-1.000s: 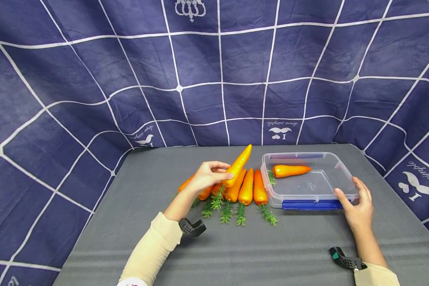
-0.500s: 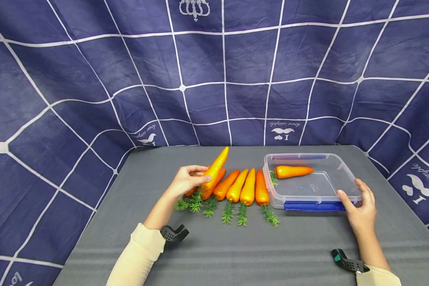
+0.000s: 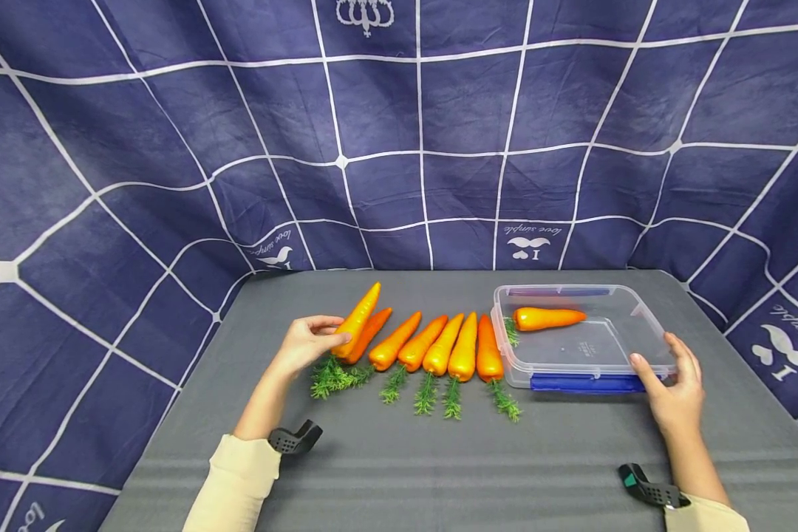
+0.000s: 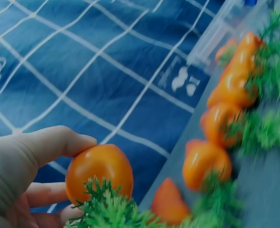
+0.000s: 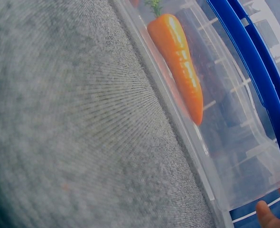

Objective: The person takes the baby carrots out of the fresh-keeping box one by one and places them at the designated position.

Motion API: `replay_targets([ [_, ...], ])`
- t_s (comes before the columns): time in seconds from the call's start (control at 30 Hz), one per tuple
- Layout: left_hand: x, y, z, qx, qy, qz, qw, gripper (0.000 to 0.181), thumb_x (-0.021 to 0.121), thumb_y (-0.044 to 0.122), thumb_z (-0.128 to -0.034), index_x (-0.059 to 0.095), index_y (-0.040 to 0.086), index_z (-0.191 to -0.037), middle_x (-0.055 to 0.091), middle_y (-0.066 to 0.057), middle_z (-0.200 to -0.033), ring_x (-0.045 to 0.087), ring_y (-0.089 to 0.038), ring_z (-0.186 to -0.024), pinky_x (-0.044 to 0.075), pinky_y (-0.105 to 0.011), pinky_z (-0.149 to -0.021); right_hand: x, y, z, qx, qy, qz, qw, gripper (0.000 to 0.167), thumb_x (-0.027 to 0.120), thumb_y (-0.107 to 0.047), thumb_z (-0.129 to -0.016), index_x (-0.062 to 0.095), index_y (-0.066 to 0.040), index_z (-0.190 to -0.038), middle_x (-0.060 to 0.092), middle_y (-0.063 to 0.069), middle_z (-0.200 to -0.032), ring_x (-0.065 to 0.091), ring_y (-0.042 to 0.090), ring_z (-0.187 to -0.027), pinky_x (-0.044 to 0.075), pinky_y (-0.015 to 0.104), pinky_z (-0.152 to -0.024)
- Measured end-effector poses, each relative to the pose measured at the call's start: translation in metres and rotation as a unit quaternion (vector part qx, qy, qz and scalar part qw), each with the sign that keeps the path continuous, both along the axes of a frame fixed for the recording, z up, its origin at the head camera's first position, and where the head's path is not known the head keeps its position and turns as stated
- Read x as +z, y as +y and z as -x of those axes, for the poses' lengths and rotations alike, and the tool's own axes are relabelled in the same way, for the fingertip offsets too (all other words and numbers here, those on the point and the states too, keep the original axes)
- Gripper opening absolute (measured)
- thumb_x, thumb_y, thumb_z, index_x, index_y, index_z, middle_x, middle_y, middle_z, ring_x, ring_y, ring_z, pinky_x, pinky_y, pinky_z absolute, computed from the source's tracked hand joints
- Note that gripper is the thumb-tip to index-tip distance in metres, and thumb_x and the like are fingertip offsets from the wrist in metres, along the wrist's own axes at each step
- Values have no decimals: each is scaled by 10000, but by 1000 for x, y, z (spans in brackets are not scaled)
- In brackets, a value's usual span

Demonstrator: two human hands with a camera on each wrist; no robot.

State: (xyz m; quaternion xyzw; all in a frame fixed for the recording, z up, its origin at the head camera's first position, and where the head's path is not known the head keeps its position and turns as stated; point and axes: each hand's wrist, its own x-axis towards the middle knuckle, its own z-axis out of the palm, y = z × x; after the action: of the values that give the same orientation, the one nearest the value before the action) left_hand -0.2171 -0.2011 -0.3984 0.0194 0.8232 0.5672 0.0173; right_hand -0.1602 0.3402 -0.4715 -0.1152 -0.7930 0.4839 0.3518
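Observation:
In the head view my left hand point(image 3: 312, 343) pinches a glossy yellow-orange carrot point(image 3: 359, 319) between thumb and fingers, tip pointing up and away. In the left wrist view this carrot point(image 4: 102, 171) shows its round top end and green leaves. Just behind it is a darker orange carrot point(image 3: 374, 332), the leftmost of a row lying on the table. My right hand point(image 3: 674, 391) holds the near right corner of a clear plastic container point(image 3: 612, 347), thumb at the front rim, fingers along the right side. One orange carrot point(image 3: 548, 318) lies inside, leaves to the left.
Several more carrots, among them a yellow one point(image 3: 463, 351), lie side by side on the grey table point(image 3: 465, 473), leaves toward me. The rightmost carrot point(image 3: 488, 353) lies against the container's left side. A blue clasp point(image 3: 585, 383) runs along its front. Behind hangs a blue curtain point(image 3: 465, 185).
My left hand has carried the yellow-orange carrot leftward and lower, from above the row's middle to its left end. The right hand and container stay in place.

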Motion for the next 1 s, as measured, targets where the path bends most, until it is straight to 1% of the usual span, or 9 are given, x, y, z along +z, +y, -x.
replay_targets([
  [0.13,-5,-18,0,311,0,244,9992,461,772,102,-810,628,-124,-1185,688,-217,-1038,634,-114,-842,497,-192,-694,0,0,1,12,-2,-10,10000,601,713,-129,-851,513,-93,-1416,466,17,-1445,392,-20,-1212,300,144,-915],
  [0.23,-9,-29,1,508,-15,536,9973,466,781,122,-799,640,-112,-1177,689,-216,-1034,639,-144,-853,496,-189,-689,0,0,1,14,4,1,10000,600,715,-131,-853,514,-102,-1417,471,2,-1438,393,-16,-1209,302,145,-914],
  [0.37,-16,-36,8,616,-29,918,9939,465,787,151,-796,654,-95,-1168,681,-233,-1067,644,-254,-936,487,-186,-700,0,0,1,-7,42,-9,10000,599,721,-121,-848,520,-96,-1412,474,7,-1434,396,-23,-1200,300,147,-889],
  [0.47,-24,-39,13,591,-102,1009,9931,463,781,152,-805,650,-98,-1172,667,-253,-1102,629,-313,-1003,478,-184,-708,-1,1,1,-27,37,-35,10000,597,722,-123,-847,522,-94,-1409,476,7,-1434,397,-26,-1199,299,145,-876],
  [0.63,-40,-41,20,539,-248,823,9948,458,776,119,-806,641,-103,-1182,658,-260,-1126,624,-306,-1026,478,-173,-714,-2,2,1,-17,-16,27,10000,597,718,-134,-851,521,-105,-1413,478,-25,-1433,399,-18,-1208,308,151,-899],
  [0.77,-47,-42,22,479,-366,617,9963,467,776,109,-807,634,-103,-1198,655,-254,-1143,627,-273,-1021,488,-173,-723,-3,1,0,-15,0,65,10000,596,714,-135,-853,519,-109,-1416,476,-21,-1435,400,-5,-1215,307,158,-911],
  [0.9,-50,-43,23,363,-409,491,9973,470,773,100,-814,623,-118,-1203,650,-258,-1154,633,-225,-981,490,-170,-708,-3,2,1,2,19,57,10000,595,713,-130,-852,519,-104,-1415,476,-23,-1432,400,-4,-1216,305,156,-909],
  [0.93,-45,-41,21,319,-425,472,9975,463,762,85,-821,616,-131,-1202,643,-272,-1156,634,-215,-964,490,-169,-701,-3,2,1,3,32,38,10000,595,714,-128,-850,522,-105,-1412,478,-21,-1430,400,-7,-1211,303,154,-901],
  [1.0,-45,-42,21,246,-428,446,9978,456,756,76,-824,613,-137,-1201,642,-276,-1156,636,-197,-949,487,-165,-697,-3,2,1,7,45,10,10000,596,718,-121,-846,525,-100,-1409,481,-16,-1428,401,-13,-1204,303,151,-890],
])
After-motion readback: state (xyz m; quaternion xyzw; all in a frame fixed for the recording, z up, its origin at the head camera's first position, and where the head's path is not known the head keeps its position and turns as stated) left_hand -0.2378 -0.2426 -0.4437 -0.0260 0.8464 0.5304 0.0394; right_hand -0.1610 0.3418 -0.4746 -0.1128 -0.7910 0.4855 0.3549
